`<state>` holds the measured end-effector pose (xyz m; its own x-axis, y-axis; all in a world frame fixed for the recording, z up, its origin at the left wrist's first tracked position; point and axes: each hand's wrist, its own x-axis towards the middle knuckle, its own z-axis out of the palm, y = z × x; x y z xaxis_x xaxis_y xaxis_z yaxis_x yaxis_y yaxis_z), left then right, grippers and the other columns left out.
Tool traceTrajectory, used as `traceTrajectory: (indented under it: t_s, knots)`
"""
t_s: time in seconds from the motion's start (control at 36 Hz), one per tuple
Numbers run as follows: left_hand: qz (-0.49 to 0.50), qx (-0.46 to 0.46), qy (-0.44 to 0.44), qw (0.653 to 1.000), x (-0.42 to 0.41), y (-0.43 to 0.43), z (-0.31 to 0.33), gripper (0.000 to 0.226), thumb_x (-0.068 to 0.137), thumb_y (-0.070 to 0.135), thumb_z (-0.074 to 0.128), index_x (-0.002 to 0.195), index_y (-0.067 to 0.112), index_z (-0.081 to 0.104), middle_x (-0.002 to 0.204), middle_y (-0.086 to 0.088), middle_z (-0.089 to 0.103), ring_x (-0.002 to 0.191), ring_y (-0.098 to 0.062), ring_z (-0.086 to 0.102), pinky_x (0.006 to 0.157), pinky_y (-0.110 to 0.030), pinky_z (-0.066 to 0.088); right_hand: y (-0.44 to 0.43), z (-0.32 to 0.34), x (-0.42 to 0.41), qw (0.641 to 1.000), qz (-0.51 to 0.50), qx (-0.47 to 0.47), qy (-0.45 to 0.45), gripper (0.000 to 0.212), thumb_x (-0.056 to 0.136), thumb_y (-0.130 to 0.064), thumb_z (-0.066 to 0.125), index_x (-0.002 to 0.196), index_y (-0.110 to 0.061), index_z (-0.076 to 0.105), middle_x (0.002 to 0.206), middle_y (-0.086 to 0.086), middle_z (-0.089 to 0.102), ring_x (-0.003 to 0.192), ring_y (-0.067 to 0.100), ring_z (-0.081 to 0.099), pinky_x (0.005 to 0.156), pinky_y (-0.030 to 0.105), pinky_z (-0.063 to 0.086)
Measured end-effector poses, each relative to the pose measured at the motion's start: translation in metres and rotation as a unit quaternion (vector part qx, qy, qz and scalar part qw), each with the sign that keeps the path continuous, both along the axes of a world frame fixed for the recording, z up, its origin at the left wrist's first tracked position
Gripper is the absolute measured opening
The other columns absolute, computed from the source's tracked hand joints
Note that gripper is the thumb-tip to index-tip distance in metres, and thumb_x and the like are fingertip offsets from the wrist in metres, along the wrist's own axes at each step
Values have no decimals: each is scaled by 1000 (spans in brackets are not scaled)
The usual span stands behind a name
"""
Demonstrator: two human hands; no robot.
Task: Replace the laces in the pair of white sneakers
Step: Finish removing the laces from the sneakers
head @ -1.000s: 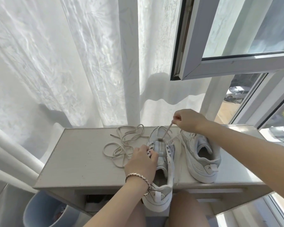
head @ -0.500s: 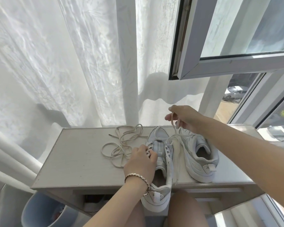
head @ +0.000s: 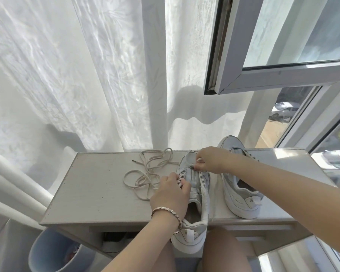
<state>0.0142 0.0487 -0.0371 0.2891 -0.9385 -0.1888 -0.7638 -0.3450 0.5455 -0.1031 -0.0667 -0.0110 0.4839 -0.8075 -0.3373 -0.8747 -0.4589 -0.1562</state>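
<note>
Pinching at the toe end of the near sneaker [head: 194,193], the right fingertips [head: 197,164] close on what looks like the white lace [head: 194,168] at the lowest eyelets, though the bit they hold is too small to make out clearly. The right hand [head: 210,160] hangs low over the toe. A moment ago it was lifted up towards the curtain [head: 106,75], drawing the lace out taut. It has now dropped back to the shoe, so I'd guess one pull is finished and the next eyelet is being fed.

The left fingers [head: 180,181] curl over the eyelet row on the shoe's left side. The left hand [head: 171,191], a bracelet [head: 165,210] at its wrist, grips the sneaker much as it did before and steadies it. The heel sticks out past the front edge of the table [head: 82,183].

Just left of the shoe lies the loose lace [head: 147,173], in the same tangle and untouched. The other sneaker [head: 241,185] stands to the right, apart from the first, with no lace that I can see. By my reckoning most of the lacing is still to do.
</note>
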Motion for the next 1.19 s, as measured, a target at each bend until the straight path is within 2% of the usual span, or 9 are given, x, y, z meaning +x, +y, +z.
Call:
traceTrajectory:
  t_s: [0.17,0.31,0.5,0.56,0.64,0.72,0.83,0.97,1.19]
  knots:
    - [-3,-2,5,1000,1,1,0,30,96,36,35,117,23,50,115,-1,51,90,-22,52,73,-27,34,-19,20,-34,988,-85,-125,32,32,99,-32,38,115,-10,55,119,6,54,108,27,55,88,38,45]
    - [-18,0,-4,1000,0,1,0,30,96,37,33,116,22,50,111,0,50,81,-18,43,73,-27,33,-41,39,-71,954,-255,-122,-98,27,97,-20,42,93,1,59,108,17,60,93,31,53,74,31,37]
    - [-16,2,-4,1000,1,0,0,30,96,37,33,115,21,50,111,-1,51,81,-19,44,73,-27,35,-27,43,-39,707,-377,225,-555,32,103,-16,30,71,-16,32,64,-1,42,31,3,21,31,12,15]
    - [-13,4,-4,1000,1,-1,1,30,96,37,33,115,21,50,111,-1,51,81,-19,44,73,-28,35,-26,41,-33,765,-363,182,-499,30,103,-19,30,73,-15,34,63,0,35,37,7,27,34,15,20]
    - [-10,7,-5,1000,1,0,1,30,96,37,33,115,21,50,111,-1,51,82,-20,45,73,-28,35,-31,36,-41,888,-346,-75,-294,18,101,-17,30,101,-5,44,86,8,46,74,25,44,63,29,34]
    - [-8,8,-2,1000,1,0,0,31,96,37,33,117,21,50,114,-1,51,88,-21,49,74,-27,34,-37,42,-59,898,-384,-119,-181,28,99,-7,27,119,5,43,86,10,45,96,31,51,75,35,36]
    - [-7,1,5,1000,1,0,-1,31,96,37,34,119,22,49,115,0,51,83,-17,44,74,-26,34,-28,48,-59,941,-294,31,-164,20,97,-10,38,82,-3,49,67,7,43,52,19,38,45,24,32]
    - [-1,-1,25,1000,2,-1,-1,30,95,36,36,118,23,50,115,0,51,86,-18,46,75,-27,36,1,38,-31,998,-16,50,-44,24,92,-29,55,116,-25,54,77,-21,43,85,4,51,72,21,38]
    - [-4,7,10,1000,1,0,1,29,95,38,35,115,23,50,115,0,50,89,-20,50,73,-26,35,-1,14,-11,994,45,38,97,34,97,-36,45,115,-10,58,118,5,60,109,22,54,79,28,37]
